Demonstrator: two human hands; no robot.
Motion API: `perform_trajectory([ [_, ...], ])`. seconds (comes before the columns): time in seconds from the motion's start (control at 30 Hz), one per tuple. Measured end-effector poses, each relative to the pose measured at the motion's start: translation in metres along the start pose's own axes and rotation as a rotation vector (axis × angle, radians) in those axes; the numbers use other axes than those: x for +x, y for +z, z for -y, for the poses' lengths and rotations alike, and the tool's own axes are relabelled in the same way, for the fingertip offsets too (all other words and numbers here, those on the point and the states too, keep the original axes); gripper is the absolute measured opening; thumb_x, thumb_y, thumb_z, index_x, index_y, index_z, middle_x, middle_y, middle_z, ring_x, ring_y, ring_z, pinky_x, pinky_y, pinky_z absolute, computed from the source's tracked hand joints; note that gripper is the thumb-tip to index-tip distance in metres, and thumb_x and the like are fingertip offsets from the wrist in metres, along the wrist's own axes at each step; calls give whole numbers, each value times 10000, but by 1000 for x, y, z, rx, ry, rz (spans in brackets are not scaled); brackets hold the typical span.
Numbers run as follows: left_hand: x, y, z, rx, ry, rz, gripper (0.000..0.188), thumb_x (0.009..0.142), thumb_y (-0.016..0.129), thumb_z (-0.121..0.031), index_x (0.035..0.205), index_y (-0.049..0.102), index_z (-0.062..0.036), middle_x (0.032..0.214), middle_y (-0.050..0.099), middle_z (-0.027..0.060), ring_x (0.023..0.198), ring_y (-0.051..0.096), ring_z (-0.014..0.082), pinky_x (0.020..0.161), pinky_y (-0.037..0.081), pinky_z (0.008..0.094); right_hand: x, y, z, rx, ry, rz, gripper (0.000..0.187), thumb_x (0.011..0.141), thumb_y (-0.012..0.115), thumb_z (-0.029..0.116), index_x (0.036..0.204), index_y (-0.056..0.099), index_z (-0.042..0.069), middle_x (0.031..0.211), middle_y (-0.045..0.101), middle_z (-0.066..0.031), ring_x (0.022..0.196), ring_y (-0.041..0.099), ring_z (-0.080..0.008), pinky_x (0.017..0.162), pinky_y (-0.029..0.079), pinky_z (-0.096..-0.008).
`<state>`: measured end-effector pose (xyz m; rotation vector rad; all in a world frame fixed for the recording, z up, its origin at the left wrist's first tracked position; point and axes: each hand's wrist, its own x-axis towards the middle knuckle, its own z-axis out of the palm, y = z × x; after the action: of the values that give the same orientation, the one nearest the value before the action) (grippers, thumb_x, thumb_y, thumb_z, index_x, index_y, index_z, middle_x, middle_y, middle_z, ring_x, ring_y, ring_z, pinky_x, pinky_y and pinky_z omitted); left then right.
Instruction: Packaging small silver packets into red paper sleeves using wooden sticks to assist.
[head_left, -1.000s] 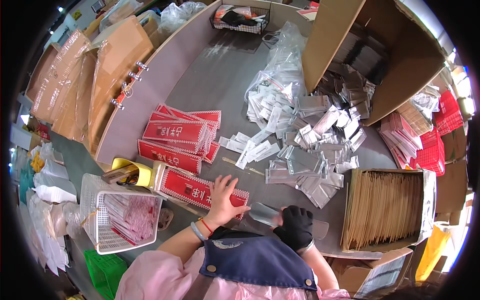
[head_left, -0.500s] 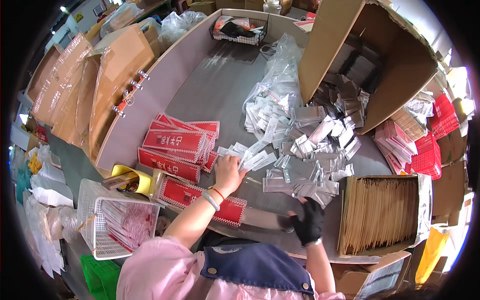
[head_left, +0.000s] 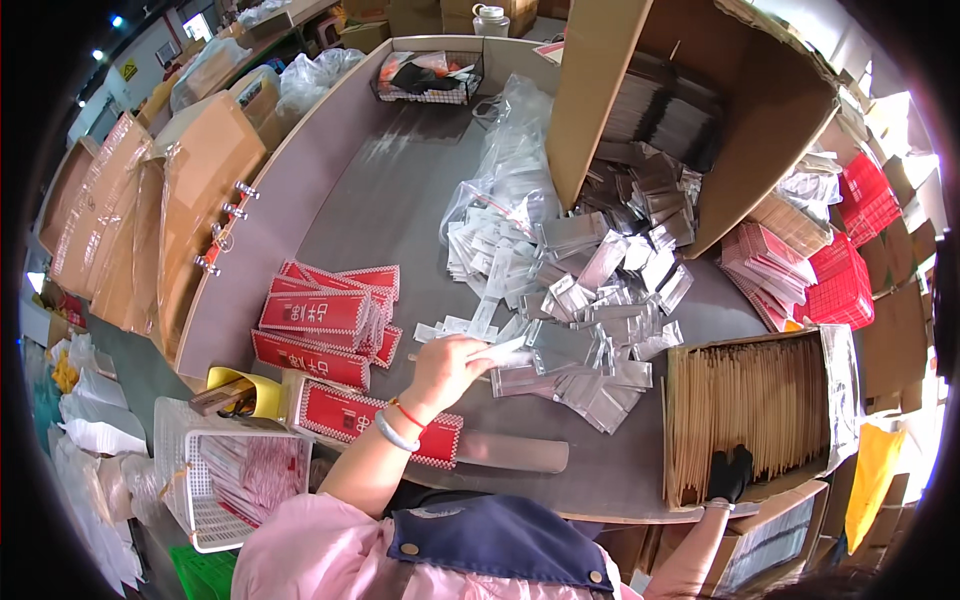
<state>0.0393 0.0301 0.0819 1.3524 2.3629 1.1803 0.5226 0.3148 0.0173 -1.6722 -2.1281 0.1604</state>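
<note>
My left hand point(head_left: 448, 372), bare, with a red string and a pale bangle at the wrist, is closed on a small white packet point(head_left: 507, 348) held between thumb and fingers. It is above the near left edge of a loose pile of small clear and white packets point(head_left: 600, 325). My right hand point(head_left: 730, 474), in a black glove with bare fingertips, reaches onto the near edge of a cardboard box point(head_left: 674, 430) packed with upright thin wooden sticks point(head_left: 750, 400). Its fingers touch the sticks; whether they grip any is unclear.
Red printed sleeves point(head_left: 315, 315) lie stacked at left, another point(head_left: 340, 412) near the front edge beside a clear sleeve point(head_left: 515, 452). A white basket point(head_left: 205, 500) stands at front left. A large tipped carton point(head_left: 600, 100) spills packets at back right. A wire basket point(head_left: 430, 85) sits far back.
My right hand has moved right from the table's front edge to the box of sticks. My left hand has lifted a white packet from the pile. The whole view has shifted.
</note>
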Motion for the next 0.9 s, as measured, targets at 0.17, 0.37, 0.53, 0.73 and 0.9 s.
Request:
perform_trajectory([
  [0.17,4,2,18,-40,114,202,173,894,708,-203,976,746,-54,822,672,125,757,647,289,656,500,374,9,1,8,-26,-30,51,346,828,695,157,1121,660,-24,1077,636,-194,1057,593,-378,945,479,-441],
  [0.37,48,11,5,-248,62,214,157,851,736,-139,924,721,-1,873,670,134,773,669,291,694,535,368,14,9,-10,-192,-90,8,305,763,667,124,1036,648,-13,1009,630,-197,998,596,-391,860,488,-474],
  [0.53,64,81,26,8,223,210,287,760,788,-141,1020,679,-86,1177,633,98,1154,563,335,985,465,440,27,-4,38,-288,20,205,340,778,618,149,1077,604,-11,1037,613,-218,1004,586,-413,893,482,-486],
  [0.73,58,90,15,141,208,149,393,725,814,-194,1082,658,-140,1158,614,42,1130,541,288,916,439,458,23,-1,37,-424,95,283,382,842,573,155,1186,573,-13,1154,599,-251,1093,567,-430,933,472,-507],
  [0.9,48,77,1,12,259,75,246,747,799,-181,961,696,-118,858,660,67,830,638,261,793,473,408,19,1,11,-26,229,8,439,967,505,160,1356,526,-41,1410,509,-267,1295,492,-426,1090,408,-448],
])
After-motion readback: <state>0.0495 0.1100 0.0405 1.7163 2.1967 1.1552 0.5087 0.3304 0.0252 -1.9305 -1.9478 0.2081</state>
